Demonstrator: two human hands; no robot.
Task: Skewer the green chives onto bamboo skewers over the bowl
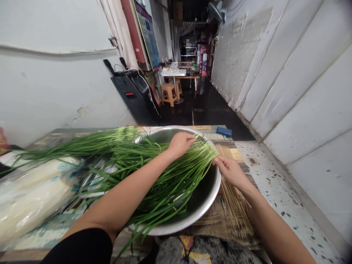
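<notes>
A heap of long green garlic chives [154,172] lies across a wide steel basin [205,211], pale cut ends toward the right rim and leaves trailing over the left and near sides. My left hand [180,144] reaches over the heap, its fingers pinched together on chives at the far side of the pale ends. At the basin's right rim, my right hand [229,169] is closed, thumb and forefinger pinching chive stem ends. How many stems each hand holds is hidden. Thin bamboo skewers [235,205] lie on the table beside the basin, under my right forearm.
Another bunch of chives [110,138] rests left of the basin. Clear plastic bags of something whitish [41,192] lie at the table's left. A small blue box [224,131] sits near the far right edge. Beyond are a white table [173,73] and orange stools [168,93].
</notes>
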